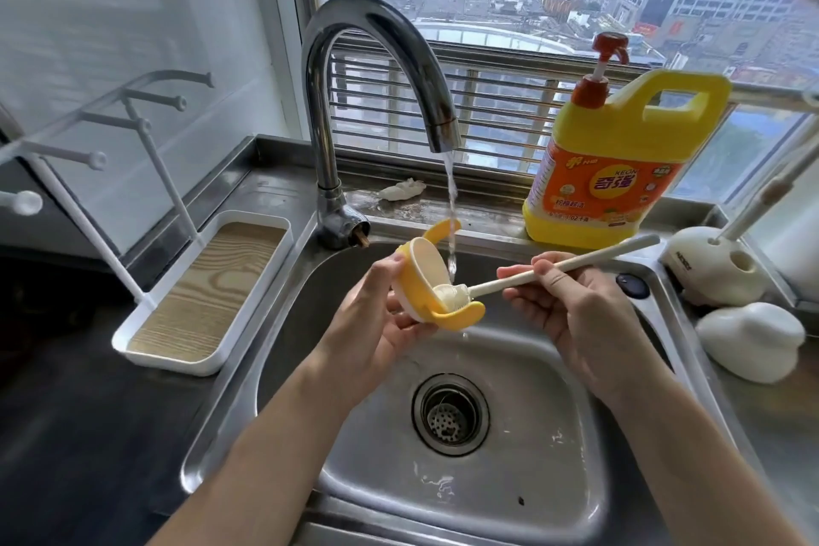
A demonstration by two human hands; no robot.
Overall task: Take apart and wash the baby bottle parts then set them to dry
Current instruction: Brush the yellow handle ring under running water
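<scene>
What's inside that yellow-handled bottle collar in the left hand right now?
The white head of the bottle brush is inside the collar, and the water stream falls into it. The wall behind the brush head and the part under the left hand are hidden.

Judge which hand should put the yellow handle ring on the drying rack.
Likely left hand: it grips the handle ring, drying rack stands on its side; right hand holds the brush.
</scene>
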